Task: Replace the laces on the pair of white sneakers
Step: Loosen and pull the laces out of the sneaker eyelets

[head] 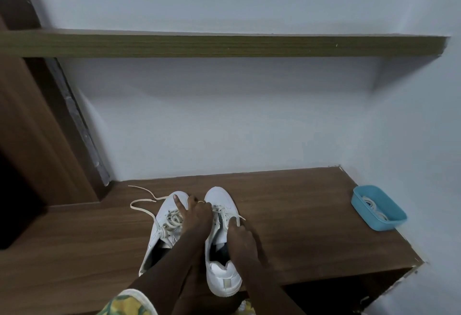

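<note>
Two white sneakers stand toes-away on the wooden bench top point(311, 214). The left sneaker point(159, 237) is loosely laced, and its cream lace point(139, 203) trails onto the wood to the left. My left hand point(197, 214) lies between the shoes, its index finger stretched over the left toe cap. Its other fingers curl at the front lacing of the right sneaker point(222, 274). My right hand point(240, 237) rests on that shoe's right side and pinches its lace point(241, 218) by the eyelets. A blue tub point(389, 222) at the far right holds coiled white laces point(369, 202).
A wooden shelf point(224, 46) juts from the pale wall above the bench. A brown door frame point(37, 127) stands at the left. The bench's front right corner point(419, 263) drops off beyond the right sneaker's heel, which hangs over the front edge.
</note>
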`<move>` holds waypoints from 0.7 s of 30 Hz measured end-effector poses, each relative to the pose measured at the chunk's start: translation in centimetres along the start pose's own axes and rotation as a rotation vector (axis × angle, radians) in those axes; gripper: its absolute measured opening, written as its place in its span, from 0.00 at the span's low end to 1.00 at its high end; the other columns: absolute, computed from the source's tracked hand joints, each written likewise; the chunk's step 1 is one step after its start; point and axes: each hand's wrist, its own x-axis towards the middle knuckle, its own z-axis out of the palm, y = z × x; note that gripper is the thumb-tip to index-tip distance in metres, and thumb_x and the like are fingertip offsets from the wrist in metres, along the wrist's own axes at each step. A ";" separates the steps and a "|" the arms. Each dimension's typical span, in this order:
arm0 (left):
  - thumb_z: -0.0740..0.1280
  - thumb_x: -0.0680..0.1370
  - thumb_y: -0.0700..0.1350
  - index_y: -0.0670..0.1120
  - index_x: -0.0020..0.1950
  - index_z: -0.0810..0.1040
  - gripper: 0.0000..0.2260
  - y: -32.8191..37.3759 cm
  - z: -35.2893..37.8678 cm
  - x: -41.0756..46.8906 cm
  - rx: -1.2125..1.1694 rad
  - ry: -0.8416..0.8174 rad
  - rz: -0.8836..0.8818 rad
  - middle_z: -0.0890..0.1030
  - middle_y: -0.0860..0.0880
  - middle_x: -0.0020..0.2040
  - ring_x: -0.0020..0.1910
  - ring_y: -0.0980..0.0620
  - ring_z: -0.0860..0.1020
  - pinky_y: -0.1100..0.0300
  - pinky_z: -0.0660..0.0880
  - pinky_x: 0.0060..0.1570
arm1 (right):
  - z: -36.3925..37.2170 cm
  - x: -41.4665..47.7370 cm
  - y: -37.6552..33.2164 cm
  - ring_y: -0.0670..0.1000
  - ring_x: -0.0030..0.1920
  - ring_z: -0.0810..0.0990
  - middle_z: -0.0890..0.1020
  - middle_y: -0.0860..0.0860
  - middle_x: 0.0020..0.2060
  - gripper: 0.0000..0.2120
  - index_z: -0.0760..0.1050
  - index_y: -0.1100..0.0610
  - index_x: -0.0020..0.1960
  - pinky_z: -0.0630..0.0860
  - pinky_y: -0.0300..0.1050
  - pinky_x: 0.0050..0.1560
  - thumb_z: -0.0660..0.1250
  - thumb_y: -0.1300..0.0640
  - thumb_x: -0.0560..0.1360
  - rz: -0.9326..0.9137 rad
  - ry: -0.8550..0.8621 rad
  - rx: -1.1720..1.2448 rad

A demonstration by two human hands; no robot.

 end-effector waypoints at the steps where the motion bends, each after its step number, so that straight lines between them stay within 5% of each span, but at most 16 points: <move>1: 0.54 0.80 0.42 0.47 0.58 0.75 0.12 0.0 -0.2 -0.2 -0.001 0.003 -0.007 0.78 0.50 0.55 0.70 0.46 0.60 0.31 0.22 0.53 | 0.0 0.0 0.0 0.57 0.59 0.79 0.77 0.60 0.60 0.20 0.57 0.62 0.73 0.76 0.47 0.56 0.50 0.64 0.82 0.001 0.000 0.000; 8: 0.55 0.79 0.43 0.46 0.56 0.76 0.12 -1.0 0.0 -0.4 -0.120 0.036 -0.243 0.79 0.50 0.52 0.65 0.44 0.66 0.29 0.33 0.64 | 0.1 -0.1 0.0 0.57 0.58 0.79 0.78 0.60 0.59 0.21 0.57 0.62 0.73 0.76 0.47 0.54 0.51 0.65 0.81 -0.006 0.000 -0.006; 13: 0.69 0.72 0.42 0.43 0.41 0.79 0.03 -2.5 1.7 0.1 -0.138 0.089 -0.350 0.80 0.46 0.39 0.55 0.39 0.74 0.28 0.47 0.66 | 0.1 0.1 0.0 0.57 0.58 0.79 0.77 0.60 0.60 0.21 0.56 0.64 0.73 0.76 0.48 0.55 0.51 0.66 0.81 -0.006 0.000 -0.034; 21: 0.57 0.80 0.46 0.41 0.58 0.74 0.12 -2.9 0.2 0.1 -0.159 0.073 -0.447 0.78 0.44 0.56 0.64 0.37 0.68 0.32 0.45 0.68 | 0.1 0.0 0.1 0.57 0.58 0.79 0.77 0.60 0.60 0.22 0.55 0.63 0.74 0.77 0.47 0.55 0.51 0.66 0.81 -0.004 0.000 -0.037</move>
